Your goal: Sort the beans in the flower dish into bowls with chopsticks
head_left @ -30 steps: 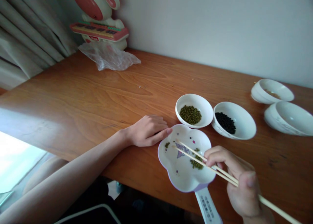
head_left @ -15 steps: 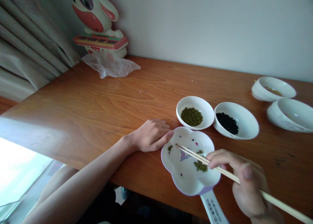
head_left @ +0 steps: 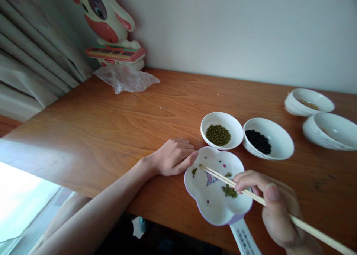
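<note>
R hand (head_left: 276, 207) closed on chopsticks (head_left: 221, 176), tips nearly tog. in the flower-shaped dish (head_left: 213, 212); L hand (head_left: 176, 157) half-open on the surface (head_left: 125, 121), gripping nothing, thumb at dish's rim. Green beans (head_left: 229, 191) lie in clusters in dish: prob. light, hard, slippery, so best pinched mid-bean w/ tips.

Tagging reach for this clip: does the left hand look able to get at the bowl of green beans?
Probably yes: the left hand rests on the table, its thumb at the pan, close to the bowl of green beans, and nothing visible blocks the gap.
</note>
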`<state>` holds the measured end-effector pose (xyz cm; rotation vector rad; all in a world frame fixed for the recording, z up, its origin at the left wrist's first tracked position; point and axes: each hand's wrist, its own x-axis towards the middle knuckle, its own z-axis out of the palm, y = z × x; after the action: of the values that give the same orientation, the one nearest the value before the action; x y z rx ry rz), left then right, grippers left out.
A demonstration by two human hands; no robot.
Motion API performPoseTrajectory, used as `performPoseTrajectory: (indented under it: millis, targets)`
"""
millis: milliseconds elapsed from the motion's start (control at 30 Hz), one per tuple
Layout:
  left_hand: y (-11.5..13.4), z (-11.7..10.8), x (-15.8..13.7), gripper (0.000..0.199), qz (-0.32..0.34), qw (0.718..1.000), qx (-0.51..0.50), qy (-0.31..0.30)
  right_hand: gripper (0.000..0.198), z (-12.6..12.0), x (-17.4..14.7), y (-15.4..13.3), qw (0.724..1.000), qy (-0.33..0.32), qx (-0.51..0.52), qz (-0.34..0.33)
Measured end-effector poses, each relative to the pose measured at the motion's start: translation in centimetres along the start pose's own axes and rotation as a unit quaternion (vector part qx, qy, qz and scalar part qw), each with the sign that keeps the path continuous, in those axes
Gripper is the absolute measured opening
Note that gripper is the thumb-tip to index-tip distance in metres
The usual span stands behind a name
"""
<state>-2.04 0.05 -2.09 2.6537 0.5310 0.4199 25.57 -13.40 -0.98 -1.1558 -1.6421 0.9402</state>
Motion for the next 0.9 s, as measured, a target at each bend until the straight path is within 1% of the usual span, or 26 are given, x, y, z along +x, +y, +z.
performPoseTrajectory:
  millis: [267, 400, 500, 600, 800, 900]
  targets:
    - [-0.05, 0.07, 0.04, 0.042, -0.002, 1.0, 0.0, -0.001, 0.058, 0.08, -0.03, 0.2, 1.0, -0.001, -0.008, -0.011]
    - [-0.14, 0.12, 0.02, 0.042, 0.0, 1.0, -0.003, -0.002, 0.072, -0.04, 0.0, 0.15, 1.0, -0.008, -0.016, 0.013]
    - [-0.15, 0.16, 0.07, 0.042, 0.003, 1.0, -0.006, 0.002, 0.082, 0.04, 0.24, 0.01, 0.999, -0.021, -0.02, 0.018]
    - [-0.12, 0.17, 0.14, 0.043, 0.004, 1.0, -0.008, 0.009, 0.08, 0.21, 0.53, -0.14, 1.0, -0.027, -0.013, 0.01]
    - [-0.13, 0.15, 0.2, 0.044, 0.014, 1.0, -0.016, 0.015, 0.069, 0.27, 0.54, -0.32, 1.0, -0.016, -0.014, 0.002]
    - [-0.13, 0.11, 0.18, 0.043, 0.014, 1.0, -0.016, 0.013, 0.069, 0.26, 0.62, -0.56, 1.0, -0.013, -0.018, -0.001]
